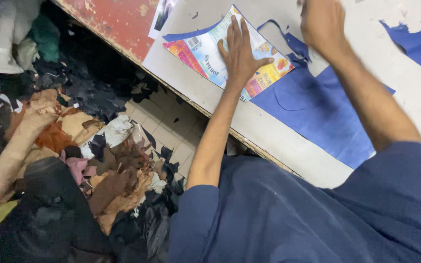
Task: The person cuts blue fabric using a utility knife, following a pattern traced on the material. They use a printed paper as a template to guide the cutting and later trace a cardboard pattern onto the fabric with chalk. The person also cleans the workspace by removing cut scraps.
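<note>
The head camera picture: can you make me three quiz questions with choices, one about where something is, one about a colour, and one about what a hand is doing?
1. Where does the pile of leather scraps lie?
A. on the tiled floor beside the table
B. on top of the table
C. in a box

2. What colour is the big sheet on the table?
A. red
B. blue
C. green

3. How is the left hand?
A. closed in a fist
B. lifted in the air
C. pressed flat, fingers spread, on the colourful printed card

Answers:
1. A, the brown, tan and black scraps are heaped on the floor, left of the table edge.
2. B, the sheet under the card's corner is plainly blue.
3. C, the palm lies open on the card, while the right hand is farther up the table, blurred.
</note>
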